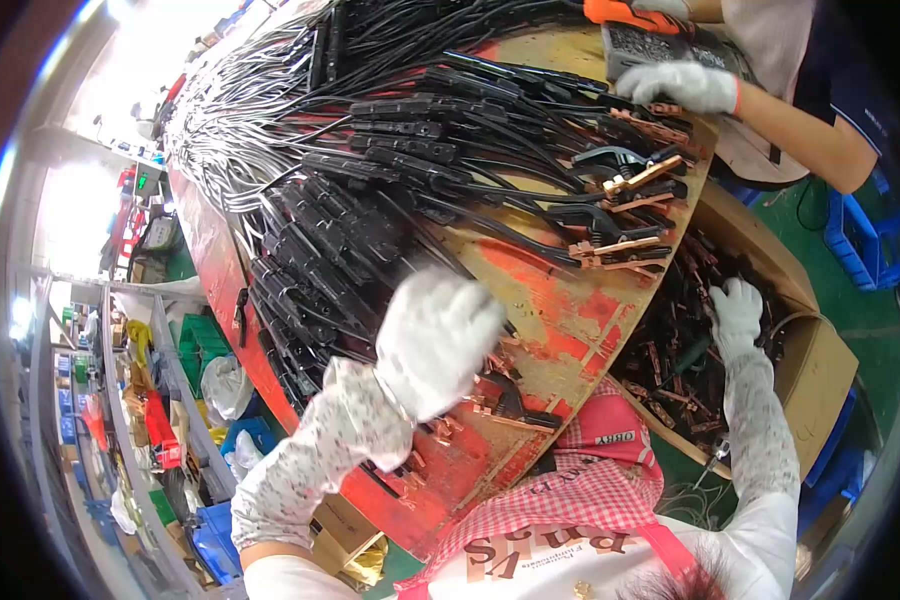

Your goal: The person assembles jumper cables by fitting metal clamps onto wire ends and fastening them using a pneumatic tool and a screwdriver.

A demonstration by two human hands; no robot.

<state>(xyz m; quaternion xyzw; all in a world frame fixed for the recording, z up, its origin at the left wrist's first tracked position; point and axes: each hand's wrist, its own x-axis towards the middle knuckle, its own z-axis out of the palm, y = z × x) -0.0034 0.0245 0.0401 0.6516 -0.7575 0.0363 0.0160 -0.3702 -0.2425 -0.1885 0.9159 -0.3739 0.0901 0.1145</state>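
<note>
My left hand (435, 345), in a white glove slightly blurred by motion, is closed above the wooden table (530, 300). Its fingers curl under, and whatever it holds is hidden. Black cables (335, 225) lie beside it, and copper-jawed clamps (505, 400) lie just to its right. Over a cardboard box (805, 385), my right hand (738, 310) bends its gloved fingers down among loose clamp parts (670, 370); what they grip is too small to name. More black-handled clamps (620, 250) with copper jaws line the table's right edge.
Across the table at the upper right, another person's gloved hand (680, 87) touches clamps beside a tray of small parts (660, 48) and an orange tool (630, 14). A blue crate (865, 245) stands on the green floor. Shelves (135, 400) with goods stand at the left.
</note>
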